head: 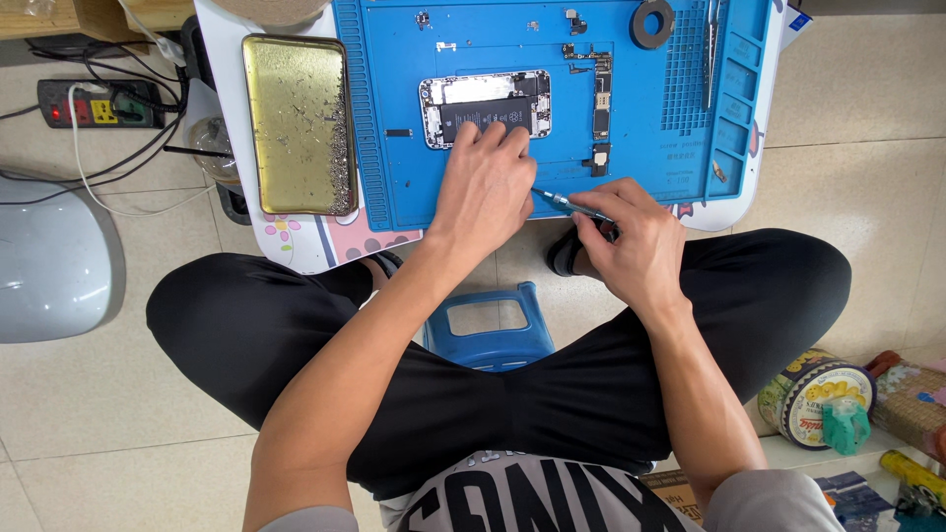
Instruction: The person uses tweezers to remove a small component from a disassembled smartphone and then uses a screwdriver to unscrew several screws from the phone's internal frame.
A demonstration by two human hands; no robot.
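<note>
— What are we seeing under the left hand [483, 182]?

— We are looking at an opened smartphone [485, 106], back shell up with its battery and inner parts showing, lying near the middle of the blue repair mat [394, 177]. The left hand is resting palm down on the mat, and its fingertips [490, 133] are pressing on the phone's near edge, fingers close together and holding nothing.

— And the right hand [631, 236]?

— We are watching it pinching a slim teal-handled screwdriver [569, 205], fingers curled narrowly around the handle; the tip is pointing toward the left hand, just beside it, over the mat's near edge.

— What else are we noticing on the mat?

— A removed logic board [601, 91] is lying just right of the phone, a black ring [651, 24] is sitting at the far right corner near tweezers [710, 49], and a gold metal tray [298, 123] dotted with tiny screws is sitting left of the mat — touching its edge, as far as we can tell.
</note>
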